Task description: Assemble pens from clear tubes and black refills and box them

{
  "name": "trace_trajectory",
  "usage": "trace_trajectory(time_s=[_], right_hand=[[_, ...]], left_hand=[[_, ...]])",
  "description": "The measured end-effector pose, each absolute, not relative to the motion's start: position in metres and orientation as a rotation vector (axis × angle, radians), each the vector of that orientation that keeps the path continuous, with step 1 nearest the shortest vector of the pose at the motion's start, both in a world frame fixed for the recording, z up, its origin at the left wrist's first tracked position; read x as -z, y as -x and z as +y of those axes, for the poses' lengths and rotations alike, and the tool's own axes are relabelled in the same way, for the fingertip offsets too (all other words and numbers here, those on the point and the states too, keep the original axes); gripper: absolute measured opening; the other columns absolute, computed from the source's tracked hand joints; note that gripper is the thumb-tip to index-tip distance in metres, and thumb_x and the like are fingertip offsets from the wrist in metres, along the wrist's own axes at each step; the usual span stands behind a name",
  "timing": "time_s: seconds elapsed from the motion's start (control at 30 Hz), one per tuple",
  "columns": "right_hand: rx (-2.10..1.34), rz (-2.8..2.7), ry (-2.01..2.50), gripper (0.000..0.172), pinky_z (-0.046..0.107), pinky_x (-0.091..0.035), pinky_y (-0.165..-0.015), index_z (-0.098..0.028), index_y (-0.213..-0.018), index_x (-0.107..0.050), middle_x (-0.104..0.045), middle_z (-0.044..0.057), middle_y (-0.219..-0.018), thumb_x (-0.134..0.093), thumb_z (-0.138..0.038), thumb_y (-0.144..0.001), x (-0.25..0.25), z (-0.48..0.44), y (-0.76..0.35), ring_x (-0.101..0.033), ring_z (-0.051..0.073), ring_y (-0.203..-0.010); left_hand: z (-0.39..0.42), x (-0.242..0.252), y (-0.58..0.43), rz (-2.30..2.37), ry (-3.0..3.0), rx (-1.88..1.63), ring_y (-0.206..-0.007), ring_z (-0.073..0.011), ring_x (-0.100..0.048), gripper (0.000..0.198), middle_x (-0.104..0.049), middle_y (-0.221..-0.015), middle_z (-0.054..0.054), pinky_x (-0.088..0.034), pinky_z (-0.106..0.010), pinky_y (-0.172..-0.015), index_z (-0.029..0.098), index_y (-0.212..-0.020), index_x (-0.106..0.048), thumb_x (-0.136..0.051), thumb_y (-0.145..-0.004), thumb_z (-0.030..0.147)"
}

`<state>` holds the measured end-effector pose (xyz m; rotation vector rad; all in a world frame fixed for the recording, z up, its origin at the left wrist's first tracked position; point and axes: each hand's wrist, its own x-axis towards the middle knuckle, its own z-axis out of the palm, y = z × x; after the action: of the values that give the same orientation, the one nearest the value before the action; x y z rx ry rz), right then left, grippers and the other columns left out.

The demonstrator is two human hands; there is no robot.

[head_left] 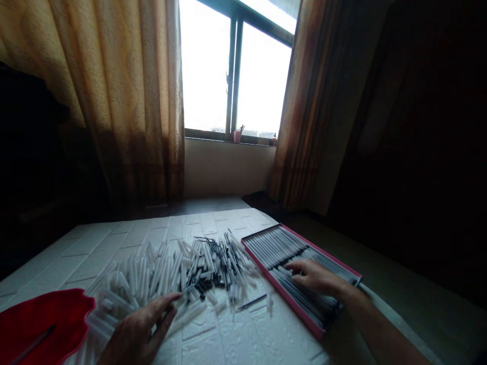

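Note:
My left hand (142, 327) is at the near side of a loose pile, thumb and fingers drawn together. A thin, pale piece shows at its fingertips, too blurred to name. Clear plastic tubes (140, 268) make up the left of this pile; slim dark-and-clear pen-like sticks (228, 261) lie toward its right. My right hand (314, 276) is over a shallow pink-rimmed box (300, 312), fingers curled down at the sticks laid in rows inside. Whatever those fingers hold is hidden.
A red scalloped tray (76, 304) with one stick (34, 344) in it is at the near left. A single dark stick (252, 302) lies on the white brick-patterned tabletop (213, 337). Beyond are curtains, a window, and a pink cup (237, 136) on the sill.

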<state>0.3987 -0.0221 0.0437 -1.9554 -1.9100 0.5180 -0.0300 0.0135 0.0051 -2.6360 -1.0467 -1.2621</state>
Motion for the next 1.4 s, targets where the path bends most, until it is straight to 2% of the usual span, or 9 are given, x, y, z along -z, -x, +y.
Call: trace_trajectory(time_s=[0.1,0.43,0.57,0.7,0.87,0.93,1.03,1.27,1.4], right_hand=[[-0.43,-1.936,1.987,0.039,0.031,-0.049,-0.079,-0.019,-0.109,-0.071,-0.074,0.009,-0.098,-0.057,-0.019,-0.073,-0.042,-0.024,-0.395,-0.067,0.024,-0.091],[-0.257,-1.986,2.025,0.031,0.033,-0.049,-0.082,-0.019,-0.102,-0.073,-0.074,0.01,-0.104,-0.052,-0.027,-0.081,-0.036,-0.024,-0.383,-0.067,0.026,-0.096],[-0.188,-2.002,2.031,0.038,0.04,-0.051,-0.084,-0.015,-0.107,-0.072,-0.072,0.014,-0.107,-0.046,-0.03,-0.084,-0.026,-0.025,-0.384,-0.067,0.03,-0.099],[0.123,-1.944,1.982,0.038,0.039,-0.057,-0.068,-0.021,-0.102,-0.073,-0.073,0.011,-0.104,-0.042,-0.035,-0.084,-0.011,-0.023,-0.384,-0.072,0.028,-0.081],[0.171,-2.058,1.56,0.035,0.026,-0.057,-0.05,-0.027,-0.091,-0.075,-0.076,0.007,-0.09,-0.044,-0.043,-0.086,-0.004,-0.012,-0.34,-0.073,0.022,-0.067],[0.199,-2.098,1.389,0.036,0.024,-0.055,-0.045,-0.027,-0.09,-0.074,-0.075,0.007,-0.089,-0.042,-0.044,-0.088,-0.006,-0.007,-0.309,-0.073,0.021,-0.063],[0.231,-2.166,1.216,0.036,0.024,-0.054,-0.044,-0.027,-0.089,-0.073,-0.075,0.007,-0.09,-0.04,-0.041,-0.091,-0.009,0.002,-0.265,-0.072,0.02,-0.062],[0.38,-2.15,1.075,0.034,0.028,-0.058,-0.057,-0.023,-0.098,-0.075,-0.074,0.011,-0.1,-0.045,-0.035,-0.089,0.021,0.03,-0.245,-0.073,0.026,-0.078],[0.342,-2.07,1.077,0.032,0.026,-0.054,-0.047,-0.026,-0.099,-0.076,-0.075,0.008,-0.096,-0.051,-0.041,-0.084,0.052,0.043,-0.262,-0.072,0.022,-0.063]], left_hand=[[0.013,-0.005,0.03,-1.045,2.609,1.26,-0.073,-0.0158,-0.077,0.034,-0.081,-0.088,0.002,-0.059,-0.014,-0.062,0.029,-0.103,-0.067,-0.043,-0.096,0.051],[0.016,-0.002,0.032,-1.009,2.611,1.161,-0.076,-0.0155,-0.077,0.03,-0.08,-0.091,0.0,-0.06,-0.016,-0.065,0.026,-0.105,-0.065,-0.04,-0.099,0.042],[0.009,-0.003,0.03,-0.984,2.568,1.003,-0.081,-0.019,-0.077,0.033,-0.079,-0.093,-0.006,-0.061,-0.024,-0.07,0.02,-0.105,-0.064,-0.034,-0.101,0.031],[-0.002,-0.007,0.023,-1.051,2.555,0.838,-0.076,-0.0192,-0.075,0.025,-0.077,-0.087,-0.005,-0.059,-0.027,-0.067,0.021,-0.105,-0.064,-0.041,-0.095,0.019],[-0.008,-0.011,0.014,-1.02,2.551,0.595,-0.068,-0.0188,-0.071,0.012,-0.072,-0.073,-0.003,-0.053,-0.025,-0.06,0.019,-0.091,-0.063,-0.055,-0.087,0.012],[-0.008,-0.012,0.012,-0.98,2.556,0.504,-0.064,-0.0176,-0.068,0.005,-0.07,-0.072,-0.001,-0.051,-0.025,-0.057,0.018,-0.083,-0.061,-0.06,-0.085,0.014],[-0.01,-0.014,0.01,-0.914,2.562,0.393,-0.056,-0.0147,-0.064,0.011,-0.068,-0.067,0.0,-0.045,-0.023,-0.05,0.017,-0.076,-0.058,-0.062,-0.086,0.013],[-0.029,-0.012,0.017,-0.752,2.585,0.403,-0.075,-0.0181,-0.064,0.005,-0.069,-0.087,0.0,-0.042,-0.031,-0.057,0.018,-0.088,-0.061,-0.06,-0.087,0.023],[-0.035,-0.001,0.025,-0.79,2.6,0.52,-0.091,-0.0167,-0.062,0.016,-0.07,-0.105,0.002,-0.042,-0.032,-0.071,0.021,-0.104,-0.061,-0.05,-0.093,0.025]])
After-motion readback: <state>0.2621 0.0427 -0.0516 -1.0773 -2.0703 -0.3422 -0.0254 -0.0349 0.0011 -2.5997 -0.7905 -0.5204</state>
